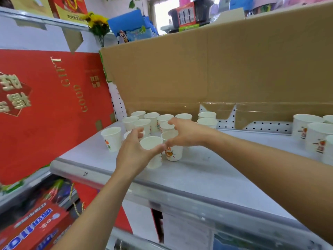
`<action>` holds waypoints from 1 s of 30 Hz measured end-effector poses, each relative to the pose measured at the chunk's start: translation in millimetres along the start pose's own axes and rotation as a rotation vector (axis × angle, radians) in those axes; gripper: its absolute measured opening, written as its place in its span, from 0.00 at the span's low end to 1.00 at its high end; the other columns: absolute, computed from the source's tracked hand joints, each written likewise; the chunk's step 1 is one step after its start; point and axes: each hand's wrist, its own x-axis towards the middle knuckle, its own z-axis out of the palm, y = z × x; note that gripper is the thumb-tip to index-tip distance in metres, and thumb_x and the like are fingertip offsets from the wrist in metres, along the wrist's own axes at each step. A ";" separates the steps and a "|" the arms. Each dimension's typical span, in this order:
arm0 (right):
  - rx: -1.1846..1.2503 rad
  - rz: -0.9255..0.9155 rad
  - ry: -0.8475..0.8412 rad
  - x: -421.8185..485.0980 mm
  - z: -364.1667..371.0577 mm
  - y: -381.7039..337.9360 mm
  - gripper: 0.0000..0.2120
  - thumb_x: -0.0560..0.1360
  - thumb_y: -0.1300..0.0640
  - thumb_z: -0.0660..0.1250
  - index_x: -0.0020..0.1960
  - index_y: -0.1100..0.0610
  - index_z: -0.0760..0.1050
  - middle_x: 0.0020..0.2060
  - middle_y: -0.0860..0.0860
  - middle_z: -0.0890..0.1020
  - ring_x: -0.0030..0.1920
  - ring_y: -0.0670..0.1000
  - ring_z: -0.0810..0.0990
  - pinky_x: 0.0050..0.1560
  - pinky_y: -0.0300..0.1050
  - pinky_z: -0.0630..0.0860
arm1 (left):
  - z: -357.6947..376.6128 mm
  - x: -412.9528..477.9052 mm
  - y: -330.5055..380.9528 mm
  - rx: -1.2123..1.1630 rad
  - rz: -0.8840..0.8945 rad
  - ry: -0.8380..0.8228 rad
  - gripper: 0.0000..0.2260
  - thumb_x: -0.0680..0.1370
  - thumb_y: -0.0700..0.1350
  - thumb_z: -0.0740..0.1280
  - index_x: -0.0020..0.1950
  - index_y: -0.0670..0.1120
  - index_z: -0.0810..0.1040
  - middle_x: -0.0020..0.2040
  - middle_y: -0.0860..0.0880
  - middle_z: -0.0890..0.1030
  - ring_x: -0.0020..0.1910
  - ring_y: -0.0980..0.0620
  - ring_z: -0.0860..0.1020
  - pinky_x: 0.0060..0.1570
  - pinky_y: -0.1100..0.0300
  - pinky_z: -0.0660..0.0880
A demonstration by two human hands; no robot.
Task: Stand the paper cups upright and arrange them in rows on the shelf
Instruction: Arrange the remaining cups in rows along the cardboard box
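While the big cardboard sheet [198, 69] backs everything and a red gift box [45, 105] leans on the left, the grey shelf [207, 177] has a bunch of paper cups [153, 118] standing upright in loose rows at its back left. Left hand [133, 150] is wrapped round the front cup [153, 154], thumb across it. Right hand [187, 132] arches over the printed cup [173, 153] just beside it, thumb at the rim, can't tell if it's actually gripping.

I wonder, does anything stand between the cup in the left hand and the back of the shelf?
Yes. The left hand grips the front cup; upright cups crowd the shelf right behind it, and the right hand arches over a printed cup beside it.
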 end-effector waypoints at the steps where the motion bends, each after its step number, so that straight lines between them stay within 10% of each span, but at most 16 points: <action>1: 0.010 -0.005 0.000 0.5 0.4 -0.8 0.37 0.71 0.46 0.72 0.73 0.55 0.61 0.67 0.53 0.72 0.64 0.54 0.72 0.59 0.49 0.73 | 0.1 2.1 0.5 0.008 0.000 -0.007 0.40 0.63 0.63 0.76 0.71 0.53 0.66 0.64 0.53 0.75 0.61 0.52 0.74 0.59 0.50 0.74; 11: 0.059 0.031 -0.005 -64.5 -26.6 33.7 0.35 0.69 0.49 0.75 0.71 0.49 0.63 0.56 0.46 0.70 0.54 0.48 0.72 0.51 0.42 0.71 | 7.6 -37.1 25.1 -0.143 0.074 -0.045 0.32 0.65 0.57 0.78 0.66 0.52 0.74 0.57 0.55 0.79 0.55 0.56 0.76 0.58 0.55 0.75; 30: -0.045 0.493 -0.186 -285.2 -145.4 175.5 0.38 0.69 0.58 0.76 0.72 0.44 0.61 0.64 0.45 0.70 0.62 0.49 0.71 0.65 0.49 0.70 | 156.6 -111.7 218.9 -0.402 0.382 -0.725 0.30 0.66 0.50 0.79 0.66 0.52 0.74 0.58 0.55 0.79 0.55 0.61 0.76 0.51 0.68 0.73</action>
